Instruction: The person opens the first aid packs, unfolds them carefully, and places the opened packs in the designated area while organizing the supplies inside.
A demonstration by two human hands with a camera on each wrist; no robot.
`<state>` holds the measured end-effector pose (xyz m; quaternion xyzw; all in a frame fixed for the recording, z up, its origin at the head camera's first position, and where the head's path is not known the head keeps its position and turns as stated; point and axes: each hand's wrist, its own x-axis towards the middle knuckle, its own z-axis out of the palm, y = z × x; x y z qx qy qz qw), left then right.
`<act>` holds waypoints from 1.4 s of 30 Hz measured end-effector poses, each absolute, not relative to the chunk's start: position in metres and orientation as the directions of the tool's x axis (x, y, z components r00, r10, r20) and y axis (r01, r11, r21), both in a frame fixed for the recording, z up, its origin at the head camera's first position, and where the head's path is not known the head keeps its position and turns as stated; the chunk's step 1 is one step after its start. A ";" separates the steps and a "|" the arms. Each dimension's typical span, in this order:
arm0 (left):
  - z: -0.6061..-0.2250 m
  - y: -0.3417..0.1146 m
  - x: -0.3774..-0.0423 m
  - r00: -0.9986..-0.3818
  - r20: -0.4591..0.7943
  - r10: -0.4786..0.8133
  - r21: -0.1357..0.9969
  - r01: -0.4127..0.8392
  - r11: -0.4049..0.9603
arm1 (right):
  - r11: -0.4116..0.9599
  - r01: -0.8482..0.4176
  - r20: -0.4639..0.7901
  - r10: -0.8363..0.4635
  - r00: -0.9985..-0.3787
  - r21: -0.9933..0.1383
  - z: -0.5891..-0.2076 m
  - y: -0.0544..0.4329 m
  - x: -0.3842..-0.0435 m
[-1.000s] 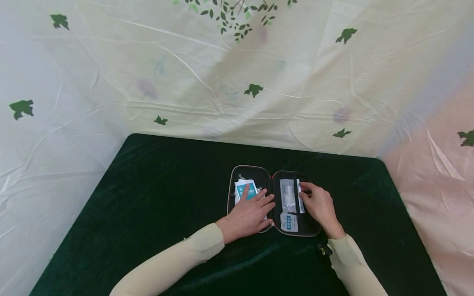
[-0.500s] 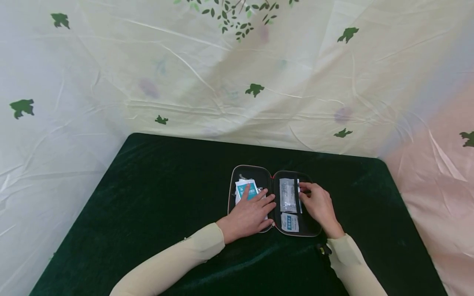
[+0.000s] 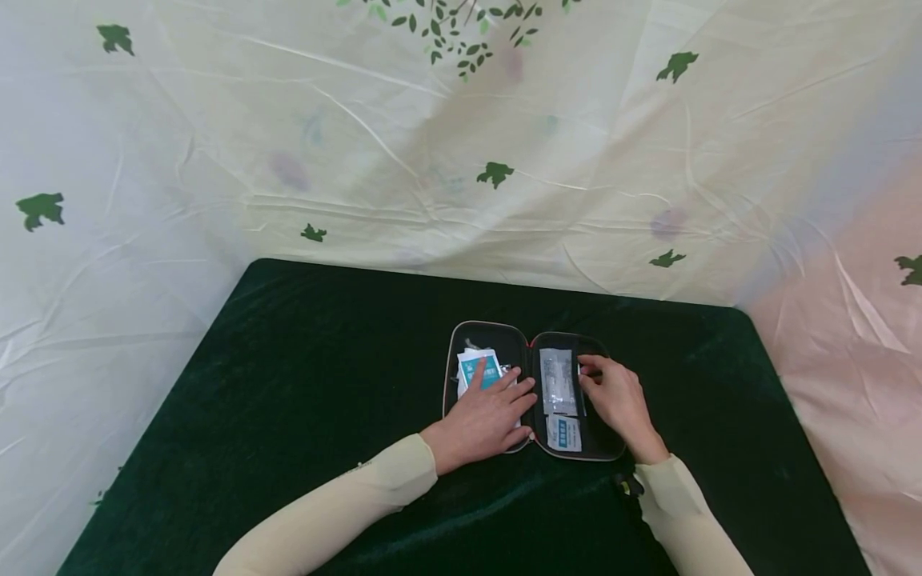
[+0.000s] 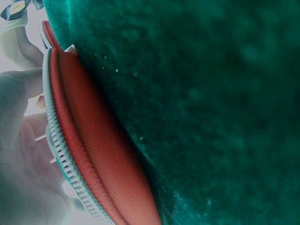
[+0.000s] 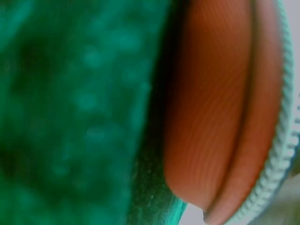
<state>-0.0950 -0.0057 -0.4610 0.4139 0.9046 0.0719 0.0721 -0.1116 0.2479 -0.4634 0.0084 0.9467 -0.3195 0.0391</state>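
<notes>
A zippered case (image 3: 605, 444) lies unfolded on the table, its red side (image 4: 103, 136) and zipper filling much of both wrist views. My left hand (image 3: 483, 420) rests with spread fingers over the left half, on a white-and-teal packet (image 3: 470, 366) and other packets mostly hidden beneath it. At the right half, my right hand (image 3: 623, 400) pinches the edge of a narrow white packet, almost wholly hidden by a black strap and the fingers. Left of that strap lies a clear packet (image 3: 558, 380). Below it sits a small white-and-blue packet (image 3: 563, 433).
Dark green velvet cloth (image 3: 324, 360) covers the table around the case. A small dark item (image 3: 631, 485) with a yellow-green patch shows beside the right sleeve. A pale curtain (image 3: 403, 160) with green leaf prints hangs behind the table's far edge.
The narrow white packet has slid left under the black strap, and the clear packet has shifted slightly left. My right fingers moved a little left with it; my left hand stays put.
</notes>
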 end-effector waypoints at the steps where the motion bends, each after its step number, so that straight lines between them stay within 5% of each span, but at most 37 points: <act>1: -0.461 -0.006 -0.095 -0.647 -0.069 0.759 0.189 0.739 0.647 | 0.796 0.041 -0.080 -0.009 -0.997 -0.604 -0.463 0.248 -0.112; 42: -0.458 -0.005 -0.093 -0.645 -0.045 0.763 0.124 0.754 0.645 | 0.808 0.051 -0.053 0.024 -0.998 -0.586 -0.458 0.248 -0.105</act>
